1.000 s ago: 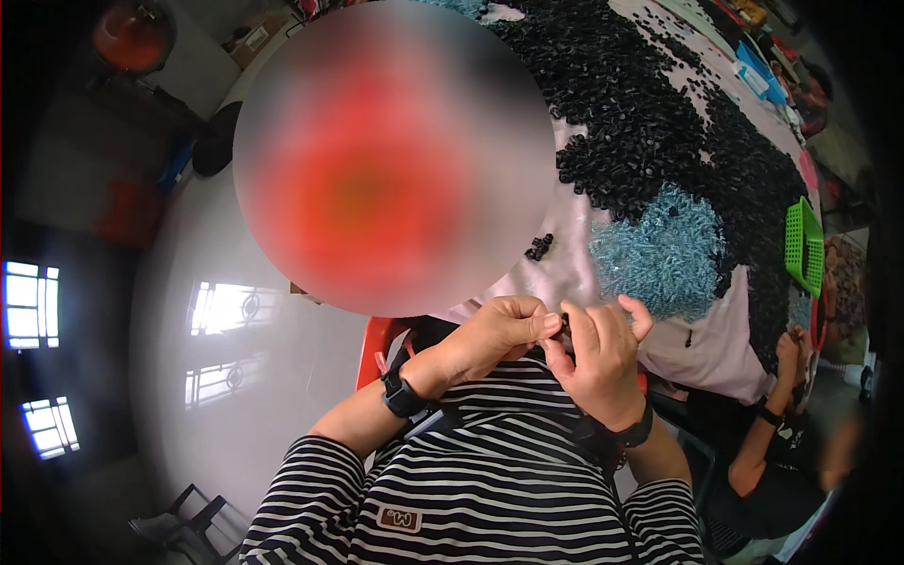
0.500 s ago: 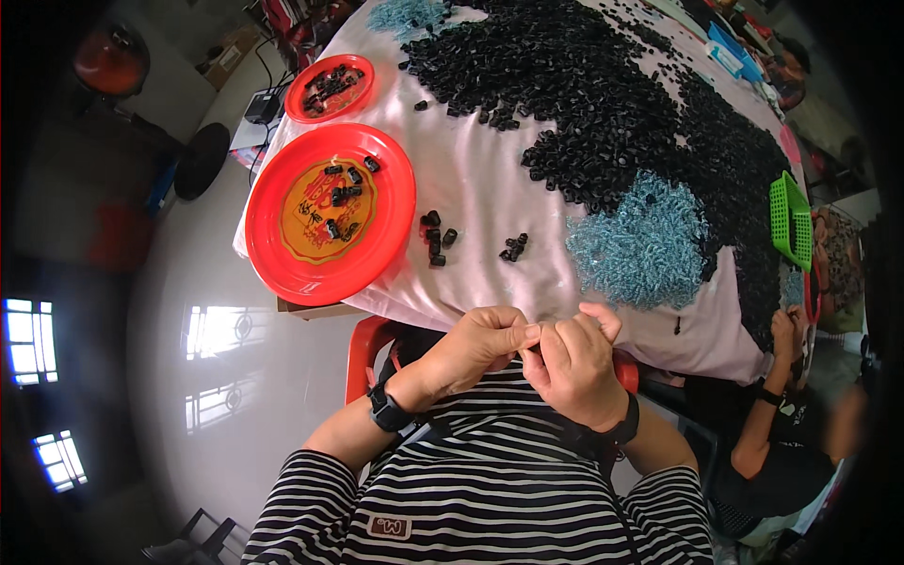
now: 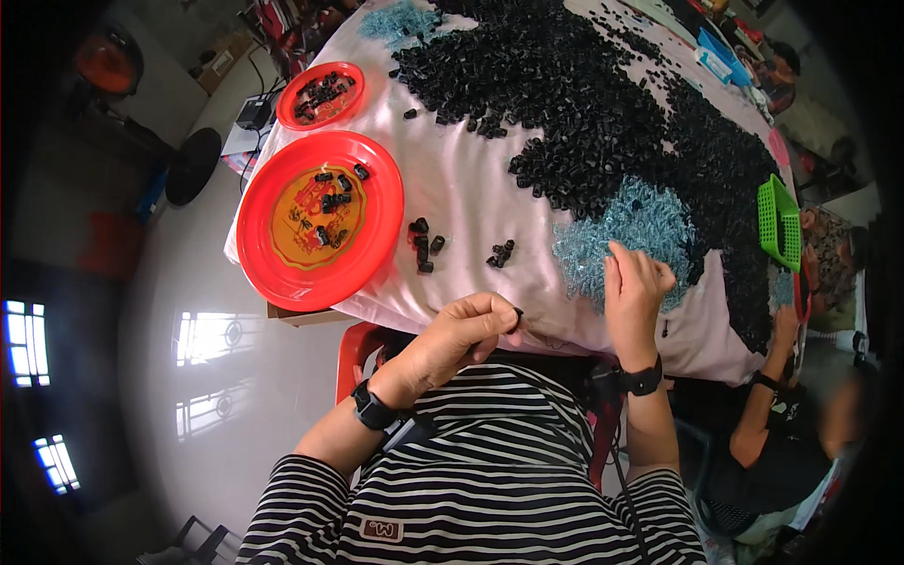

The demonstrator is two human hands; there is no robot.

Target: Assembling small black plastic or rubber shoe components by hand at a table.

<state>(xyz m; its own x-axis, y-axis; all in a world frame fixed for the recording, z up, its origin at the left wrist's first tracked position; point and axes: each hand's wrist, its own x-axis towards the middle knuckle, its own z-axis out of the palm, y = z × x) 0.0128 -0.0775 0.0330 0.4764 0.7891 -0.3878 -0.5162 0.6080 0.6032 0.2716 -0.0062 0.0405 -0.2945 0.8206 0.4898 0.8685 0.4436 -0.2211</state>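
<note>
My left hand (image 3: 466,334) is closed in front of the table edge, thumb and forefinger pinching a small black plastic piece (image 3: 517,321). My right hand (image 3: 637,297) is over the near edge of a heap of small light-blue translucent pieces (image 3: 656,226). Its thumb and forefinger are close together at the heap and the other fingers are curled; whatever lies between the tips cannot be made out. Between the hands and a red plate (image 3: 384,254) lie two small clusters of short black plastic pieces (image 3: 423,247). Several more black pieces (image 3: 330,201) rest on that plate.
A huge spread of black pieces (image 3: 565,104) covers the far side of the pink cloth (image 3: 476,188). A smaller red plate (image 3: 354,102) holds more. At the right are a green basket (image 3: 779,224) and a co-worker's arm (image 3: 765,405). A pedestal fan (image 3: 108,68) stands left.
My hands, together before, are now apart. The right one has moved right and forward to the light-blue heap, while the left keeps the black piece, now visible at its fingertips.
</note>
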